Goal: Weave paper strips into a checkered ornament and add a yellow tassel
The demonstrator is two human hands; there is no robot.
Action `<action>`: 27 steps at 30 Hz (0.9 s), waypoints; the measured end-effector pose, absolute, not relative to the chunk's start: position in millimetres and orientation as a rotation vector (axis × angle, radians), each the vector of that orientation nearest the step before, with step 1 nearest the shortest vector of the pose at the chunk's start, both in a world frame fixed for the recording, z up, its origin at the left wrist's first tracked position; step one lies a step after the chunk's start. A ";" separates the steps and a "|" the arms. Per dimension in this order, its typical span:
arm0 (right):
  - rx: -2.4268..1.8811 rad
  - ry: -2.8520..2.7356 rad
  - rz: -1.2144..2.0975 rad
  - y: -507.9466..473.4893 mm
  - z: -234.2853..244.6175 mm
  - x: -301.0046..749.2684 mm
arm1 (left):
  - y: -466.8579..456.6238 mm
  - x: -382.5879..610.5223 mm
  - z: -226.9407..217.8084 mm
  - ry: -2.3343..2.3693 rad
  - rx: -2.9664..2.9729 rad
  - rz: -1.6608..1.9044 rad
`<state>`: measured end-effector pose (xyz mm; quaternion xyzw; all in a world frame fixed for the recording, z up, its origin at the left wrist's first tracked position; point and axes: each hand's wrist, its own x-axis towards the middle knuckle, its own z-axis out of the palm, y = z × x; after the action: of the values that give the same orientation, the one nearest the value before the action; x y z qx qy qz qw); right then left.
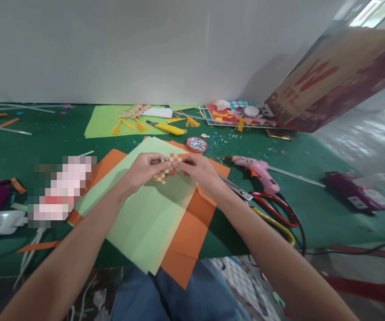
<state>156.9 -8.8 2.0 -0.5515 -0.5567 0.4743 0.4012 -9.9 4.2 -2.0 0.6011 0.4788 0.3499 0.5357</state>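
Between my two hands is a small woven paper piece (160, 176) in an orange and pale green check. My left hand (148, 168) pinches it from the left, thumb and fingers closed on it. From the other side my right hand (197, 168) grips it too, the thumbs nearly meeting in the middle. Part of the piece is hidden behind my fingers. Beneath the hands lie pale green paper sheets (145, 223) on top of orange sheets (190, 232), which overhang the table's front edge.
To the right lie red-handled scissors (242, 189) and a pink glue gun (259, 171) with its glue stick. A yellow cutter knife (170, 129), a small round dish of beads (196, 144) and yellow tassels (142, 125) are behind. A paper bag (333, 80) leans at the back right.
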 end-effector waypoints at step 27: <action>-1.345 -1.518 1.113 -7.5 -3.3 159.7 | 0.8 -7.9 7.4 1.161 1.498 0.756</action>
<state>159.7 -7.5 -3.3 -0.5321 -0.6008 0.4406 0.4023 -7.9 0.8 7.4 0.6258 0.4848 0.3156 0.5232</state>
